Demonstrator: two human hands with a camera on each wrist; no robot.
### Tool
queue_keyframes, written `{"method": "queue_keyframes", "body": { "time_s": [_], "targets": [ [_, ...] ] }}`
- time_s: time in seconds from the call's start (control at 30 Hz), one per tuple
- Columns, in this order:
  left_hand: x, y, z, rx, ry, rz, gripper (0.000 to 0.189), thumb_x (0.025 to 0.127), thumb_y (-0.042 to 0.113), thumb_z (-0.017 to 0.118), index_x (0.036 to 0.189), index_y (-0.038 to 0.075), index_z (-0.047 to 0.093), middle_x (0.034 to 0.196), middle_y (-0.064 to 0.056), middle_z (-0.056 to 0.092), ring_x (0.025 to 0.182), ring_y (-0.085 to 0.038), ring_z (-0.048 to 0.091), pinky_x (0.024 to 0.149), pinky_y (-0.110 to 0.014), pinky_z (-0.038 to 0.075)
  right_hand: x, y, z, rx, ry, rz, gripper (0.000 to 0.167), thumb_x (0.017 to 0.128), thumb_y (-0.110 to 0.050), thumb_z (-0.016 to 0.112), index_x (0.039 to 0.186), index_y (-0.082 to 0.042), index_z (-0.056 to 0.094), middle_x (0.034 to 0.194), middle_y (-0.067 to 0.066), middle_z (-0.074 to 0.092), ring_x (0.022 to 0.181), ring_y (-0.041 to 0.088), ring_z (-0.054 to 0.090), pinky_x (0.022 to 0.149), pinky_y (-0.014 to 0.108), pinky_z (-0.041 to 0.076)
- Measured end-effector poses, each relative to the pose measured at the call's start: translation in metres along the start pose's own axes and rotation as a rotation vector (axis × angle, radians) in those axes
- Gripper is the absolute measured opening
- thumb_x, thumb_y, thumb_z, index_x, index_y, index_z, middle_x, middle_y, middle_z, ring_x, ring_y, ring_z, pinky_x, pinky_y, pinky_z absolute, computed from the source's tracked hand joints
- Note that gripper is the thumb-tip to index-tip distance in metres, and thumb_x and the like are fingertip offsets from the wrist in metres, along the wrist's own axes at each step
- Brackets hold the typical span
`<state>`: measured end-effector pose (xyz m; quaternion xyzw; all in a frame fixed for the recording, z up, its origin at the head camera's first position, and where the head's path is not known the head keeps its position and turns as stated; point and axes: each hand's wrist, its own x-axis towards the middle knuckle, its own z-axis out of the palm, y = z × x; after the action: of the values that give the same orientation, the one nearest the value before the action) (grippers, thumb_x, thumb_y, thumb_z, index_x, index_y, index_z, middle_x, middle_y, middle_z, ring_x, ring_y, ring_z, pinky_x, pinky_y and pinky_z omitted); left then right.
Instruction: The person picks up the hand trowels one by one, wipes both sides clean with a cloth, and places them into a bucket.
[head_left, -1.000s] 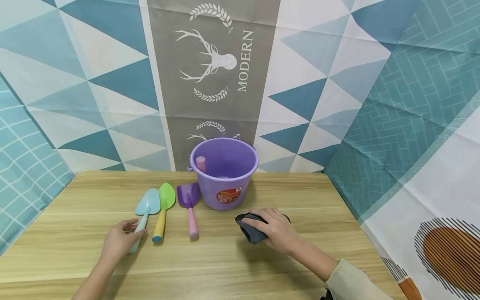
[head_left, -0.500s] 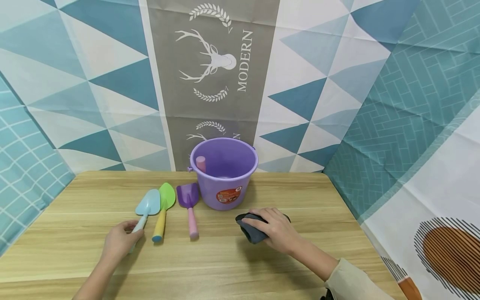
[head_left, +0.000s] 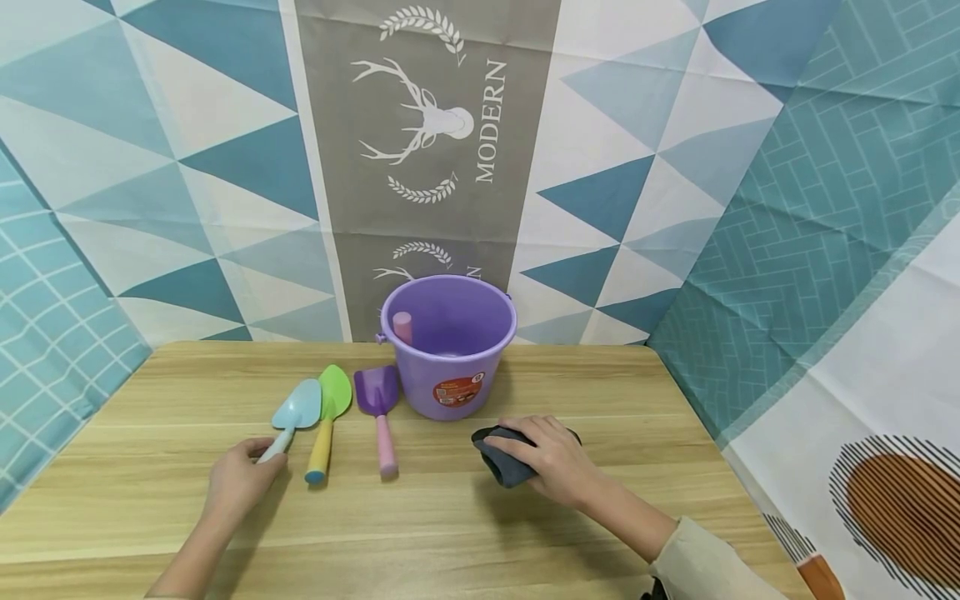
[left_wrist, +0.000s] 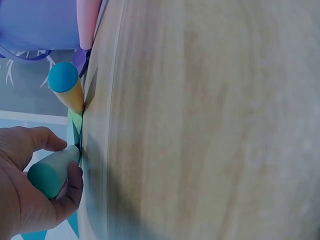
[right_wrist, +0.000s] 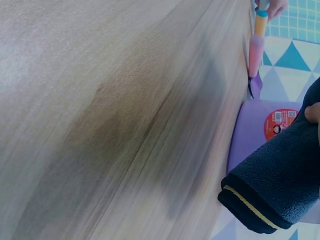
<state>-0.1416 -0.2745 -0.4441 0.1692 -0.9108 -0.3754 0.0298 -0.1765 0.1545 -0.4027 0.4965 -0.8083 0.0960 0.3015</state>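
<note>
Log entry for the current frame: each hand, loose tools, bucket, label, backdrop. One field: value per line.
left_hand: left hand grips light blue shovel by its handle
right_hand: right hand holds dark cloth
loose_tools: green shovel with yellow handle, purple shovel with pink handle, both on table
bucket: purple bucket, upright, pink handle end visible inside
label: red label on bucket front, small print unreadable
backdrop: patterned sheet, deer prints, "MODERN"
</note>
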Motion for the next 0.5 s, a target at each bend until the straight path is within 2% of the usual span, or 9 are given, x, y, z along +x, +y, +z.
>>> {"method": "queue_keyframes", "body": {
  "time_s": [0.17, 0.5],
  "targets": [
    [0.0005, 0.0003, -0.0003, -0.035, 0.032, -0.023, 0.049, 0.089, 0.024, 0.056, 0.125, -0.009, 0.05, 0.122, -0.032, 0.052, 0.101, -0.038, 0.053, 0.064, -0.025, 0.04, -0.0003, -0.0001, -0.001, -0.003, -0.011, 0.011, 0.061, 0.068, -0.013, 0.081, 0.123, -0.024, 0.059, 0.122, 0.006, 0.059, 0.102, 0.022, 0.059, 0.083, 0.037, 0.05],
    [0.0, -0.003, -0.0053, -0.045, 0.094, -0.009, 0.047, 0.086, 0.023, 0.059, 0.122, -0.006, 0.055, 0.121, -0.031, 0.054, 0.101, -0.038, 0.054, 0.066, -0.026, 0.04, 0.001, 0.0015, -0.0022, -0.013, -0.006, -0.008, 0.067, 0.066, -0.013, 0.081, 0.127, -0.024, 0.056, 0.123, 0.007, 0.058, 0.101, 0.022, 0.059, 0.082, 0.037, 0.051]
  ]
}}
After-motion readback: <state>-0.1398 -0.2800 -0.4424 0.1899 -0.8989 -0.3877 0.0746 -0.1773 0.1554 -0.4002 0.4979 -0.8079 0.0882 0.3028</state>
